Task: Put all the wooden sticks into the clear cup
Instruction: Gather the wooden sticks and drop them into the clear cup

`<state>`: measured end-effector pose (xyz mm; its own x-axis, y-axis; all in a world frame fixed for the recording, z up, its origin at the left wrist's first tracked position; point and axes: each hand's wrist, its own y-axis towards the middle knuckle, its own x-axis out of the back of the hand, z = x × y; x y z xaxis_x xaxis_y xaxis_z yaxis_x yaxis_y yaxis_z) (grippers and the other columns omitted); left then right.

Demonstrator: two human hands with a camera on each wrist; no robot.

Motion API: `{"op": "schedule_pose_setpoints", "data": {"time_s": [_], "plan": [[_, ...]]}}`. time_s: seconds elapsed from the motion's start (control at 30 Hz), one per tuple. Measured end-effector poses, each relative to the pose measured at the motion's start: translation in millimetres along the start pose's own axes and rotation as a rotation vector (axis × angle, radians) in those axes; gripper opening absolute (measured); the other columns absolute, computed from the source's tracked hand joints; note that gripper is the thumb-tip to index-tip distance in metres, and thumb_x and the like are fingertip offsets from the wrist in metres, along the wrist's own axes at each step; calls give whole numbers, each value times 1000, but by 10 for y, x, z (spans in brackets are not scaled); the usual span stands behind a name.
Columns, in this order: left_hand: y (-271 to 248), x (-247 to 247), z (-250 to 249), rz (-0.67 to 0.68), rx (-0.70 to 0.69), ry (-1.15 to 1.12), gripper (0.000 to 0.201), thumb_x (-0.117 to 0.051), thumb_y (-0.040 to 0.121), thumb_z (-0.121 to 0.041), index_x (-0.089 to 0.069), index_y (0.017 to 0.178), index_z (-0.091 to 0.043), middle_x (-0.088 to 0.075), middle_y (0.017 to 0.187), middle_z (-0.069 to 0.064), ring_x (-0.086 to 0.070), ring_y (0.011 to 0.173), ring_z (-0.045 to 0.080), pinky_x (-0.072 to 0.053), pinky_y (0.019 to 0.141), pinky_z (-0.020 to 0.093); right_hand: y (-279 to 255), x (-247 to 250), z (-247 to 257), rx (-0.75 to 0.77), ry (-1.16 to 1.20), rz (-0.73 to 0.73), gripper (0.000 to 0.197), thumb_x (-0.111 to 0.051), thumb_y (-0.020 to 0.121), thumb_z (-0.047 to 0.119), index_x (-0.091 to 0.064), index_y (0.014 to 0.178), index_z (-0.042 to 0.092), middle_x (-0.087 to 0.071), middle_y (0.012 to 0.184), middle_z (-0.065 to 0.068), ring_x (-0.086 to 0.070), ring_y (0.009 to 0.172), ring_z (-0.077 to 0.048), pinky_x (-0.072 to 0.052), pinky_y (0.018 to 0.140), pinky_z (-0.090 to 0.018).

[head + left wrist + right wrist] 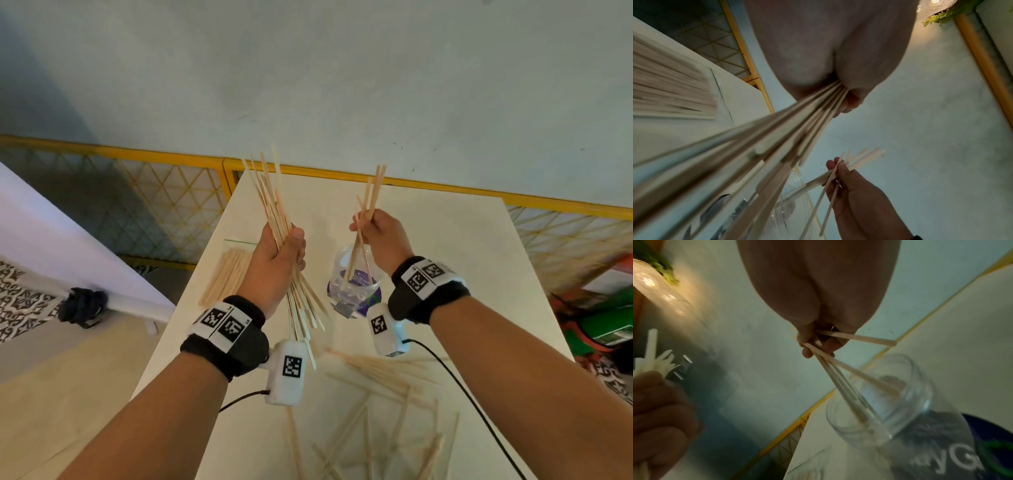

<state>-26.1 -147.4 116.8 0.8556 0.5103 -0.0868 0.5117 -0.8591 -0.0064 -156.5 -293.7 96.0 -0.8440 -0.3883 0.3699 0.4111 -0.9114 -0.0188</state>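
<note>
My left hand point(289, 248) grips a thick bundle of wooden sticks point(270, 195) upright above the table's left side; the bundle point(777, 129) fans out below the fist point(846, 100). To its right, my right hand point(368, 228) pinches a few sticks point(371, 192) over the clear cup point(356, 291). Their lower ends reach down inside the cup point(890, 410), as the right wrist view shows point(840, 386). The cup stands upright on the white table point(445, 257). More loose sticks point(380, 383) lie scattered on the table in front of me.
A clear packet of sticks point(227, 274) lies at the table's left edge. A yellow-framed lattice fence point(154, 192) runs behind the table. Green and orange items point(606, 329) sit on the floor to the right. Wrist camera cables point(479, 411) hang over the table.
</note>
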Motion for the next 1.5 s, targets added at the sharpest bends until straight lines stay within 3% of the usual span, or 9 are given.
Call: {"op": "schedule_pose_setpoints", "data": {"time_s": [0.17,0.27,0.43,0.63,0.87,1.1,1.23,1.43,1.5], "plan": [[33,15,57,-12,15,7,10,-45,102,-19,-47,93,-21,-46,71,-2,-45,58,6,-45,58,20,33,-48,6,38,-50,-56,21,-37,99,15,-56,103,9,-64,101,-3,-55,93,-16,-44,85,-29],[60,14,78,-8,27,-10,11,-45,102,-18,-46,92,-22,-46,71,-2,-45,60,7,-44,60,22,171,20,54,79,-5,-159,17,-37,98,13,-54,96,14,-65,109,-5,-57,99,-17,-47,91,-34],[83,-13,94,-5,38,-24,10,-44,102,-18,-47,93,-20,-46,71,-2,-44,60,7,-44,61,22,201,-38,-138,0,-6,-86,14,-38,97,12,-51,97,15,-65,89,4,-59,95,-19,-49,89,-37],[88,-21,146,-1,53,-11,6,-46,102,-20,-47,96,-20,-47,73,-3,-46,61,6,-45,61,22,93,-92,-296,-92,-3,-29,15,-33,98,7,-48,98,11,-62,90,1,-57,95,-20,-46,99,-42],[90,-11,204,4,41,-3,11,-46,102,-18,-48,92,-23,-48,71,-4,-45,62,9,-44,63,28,247,12,31,-13,112,-22,15,-32,97,7,-47,98,9,-59,83,0,-60,90,-23,-49,95,-43],[87,28,225,1,48,-12,10,-45,102,-18,-46,93,-21,-47,72,-3,-45,61,8,-43,61,25,168,-111,-49,-12,180,-64,17,-30,97,4,-44,103,11,-54,81,3,-56,77,-16,-50,83,-36],[90,46,247,-4,51,-17,10,-46,101,-18,-47,92,-22,-47,72,-3,-45,62,9,-43,61,26,160,-81,-151,-47,204,-65,17,-32,97,3,-45,102,13,-56,84,1,-60,80,-16,-50,80,-29],[139,48,239,-9,45,7,8,-46,101,-20,-47,93,-22,-47,71,-5,-46,61,7,-44,62,25,-11,-26,-373,-53,-134,-12,21,-42,97,13,-57,102,-2,-63,103,-7,-57,98,-21,-43,84,-26],[160,34,229,-9,42,0,7,-47,101,-21,-47,94,-22,-47,71,-5,-45,61,7,-45,61,24,-22,8,-378,-28,-324,-24,25,-45,97,21,-63,104,5,-63,109,-10,-52,103,-26,-41,88,-31]]}}
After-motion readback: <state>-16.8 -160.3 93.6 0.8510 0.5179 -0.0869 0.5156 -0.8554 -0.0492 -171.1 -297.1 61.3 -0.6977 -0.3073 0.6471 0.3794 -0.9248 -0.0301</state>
